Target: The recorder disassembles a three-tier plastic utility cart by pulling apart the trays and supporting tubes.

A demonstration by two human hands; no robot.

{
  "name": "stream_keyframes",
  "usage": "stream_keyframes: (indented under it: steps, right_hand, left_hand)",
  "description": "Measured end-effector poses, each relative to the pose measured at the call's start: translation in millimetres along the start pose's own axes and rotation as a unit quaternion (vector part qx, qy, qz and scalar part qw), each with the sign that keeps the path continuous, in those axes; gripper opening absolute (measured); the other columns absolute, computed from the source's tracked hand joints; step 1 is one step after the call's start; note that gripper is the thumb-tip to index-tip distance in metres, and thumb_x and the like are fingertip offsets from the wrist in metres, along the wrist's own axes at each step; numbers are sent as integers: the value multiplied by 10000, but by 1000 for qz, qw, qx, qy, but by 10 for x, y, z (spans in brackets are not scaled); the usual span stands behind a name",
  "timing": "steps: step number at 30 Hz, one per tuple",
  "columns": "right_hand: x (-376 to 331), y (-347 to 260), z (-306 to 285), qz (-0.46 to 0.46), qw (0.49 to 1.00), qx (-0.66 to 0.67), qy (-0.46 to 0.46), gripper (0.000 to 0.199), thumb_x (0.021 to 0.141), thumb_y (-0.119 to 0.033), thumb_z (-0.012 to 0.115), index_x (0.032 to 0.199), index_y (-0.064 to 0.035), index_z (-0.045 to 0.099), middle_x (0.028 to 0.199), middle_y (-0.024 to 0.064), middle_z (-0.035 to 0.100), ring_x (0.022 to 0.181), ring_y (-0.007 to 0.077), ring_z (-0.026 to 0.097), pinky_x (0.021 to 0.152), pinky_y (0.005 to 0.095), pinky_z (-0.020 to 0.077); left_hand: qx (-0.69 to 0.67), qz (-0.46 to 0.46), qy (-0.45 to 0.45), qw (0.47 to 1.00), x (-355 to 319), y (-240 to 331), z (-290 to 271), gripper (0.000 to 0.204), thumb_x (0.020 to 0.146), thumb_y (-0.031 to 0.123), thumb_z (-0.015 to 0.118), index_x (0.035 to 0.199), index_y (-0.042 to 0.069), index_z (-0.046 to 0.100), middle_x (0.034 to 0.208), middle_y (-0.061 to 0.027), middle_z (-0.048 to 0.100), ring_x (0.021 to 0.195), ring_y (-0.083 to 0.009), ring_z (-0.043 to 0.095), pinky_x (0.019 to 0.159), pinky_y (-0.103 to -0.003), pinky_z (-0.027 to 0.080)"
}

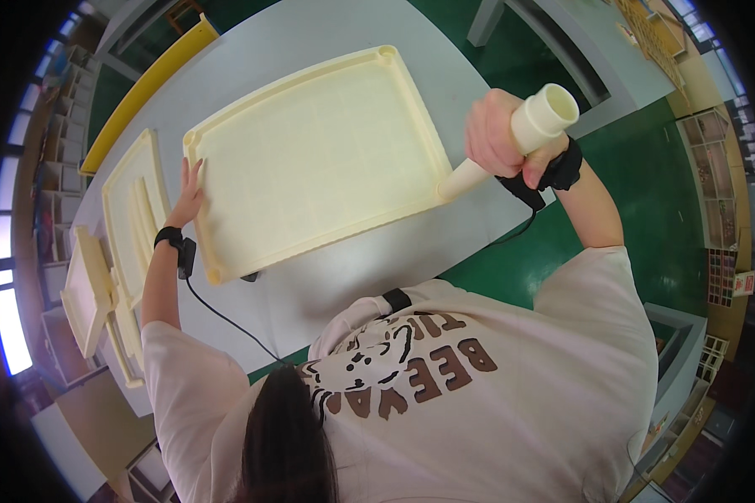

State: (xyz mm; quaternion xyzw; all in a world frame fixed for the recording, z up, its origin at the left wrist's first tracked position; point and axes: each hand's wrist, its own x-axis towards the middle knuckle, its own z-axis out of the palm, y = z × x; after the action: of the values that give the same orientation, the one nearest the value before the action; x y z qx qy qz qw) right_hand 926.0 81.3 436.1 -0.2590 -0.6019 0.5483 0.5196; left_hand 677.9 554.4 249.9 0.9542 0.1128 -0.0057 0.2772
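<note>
A large cream plastic shelf panel with a raised rim and round corner sockets lies on the grey table. My right hand is wrapped round a cream plastic tube, whose stepped, hollow end points up toward me. The tube's lower end meets the panel's near right corner; whether it sits inside the socket cannot be made out. Against the panel's left rim rests my left hand, its fingers stretched along the edge and apart. Both wrists wear black straps with small devices and cables.
Left of the panel lie another cream panel with several tubes on it, and more cream parts nearer me. A yellow chair back stands beyond the grey table. Shelving lines the right side, over green floor.
</note>
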Motion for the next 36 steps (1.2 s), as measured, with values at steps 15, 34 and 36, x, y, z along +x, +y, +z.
stream_keyframes:
  steps: [15, 34, 36]
  right_hand:
    - [162, 343, 652, -76, 743, -250, 617, 145, 647, -67, 642, 643, -42, 500, 594, -3, 510, 530, 60, 481, 491, 204, 382]
    - [37, 364, 853, -83, 796, -191, 569, 130, 561, 48, 556, 549, -26, 450, 507, 25, 438, 429, 109, 426, 442, 227, 334]
    - [7, 369, 807, -88, 798, -180, 568, 121, 556, 47, 571, 558, -19, 469, 513, 25, 458, 429, 101, 438, 424, 220, 331]
  left_hand:
    - [140, 51, -81, 986, -512, 2456, -94, 581, 750, 335, 537, 1256, 189, 293, 1310, -113, 252, 1200, -320, 235, 967, -489, 166]
    - [116, 253, -99, 955, 143, 3215, 1622, 786, 550, 206, 657, 1248, 248, 298, 1330, 105, 207, 1247, -231, 140, 856, -693, 66]
    - [112, 256, -100, 955, 167, 3191, 1627, 776, 559, 201, 635, 1252, 251, 290, 1325, 97, 227, 1249, -227, 132, 863, -688, 48]
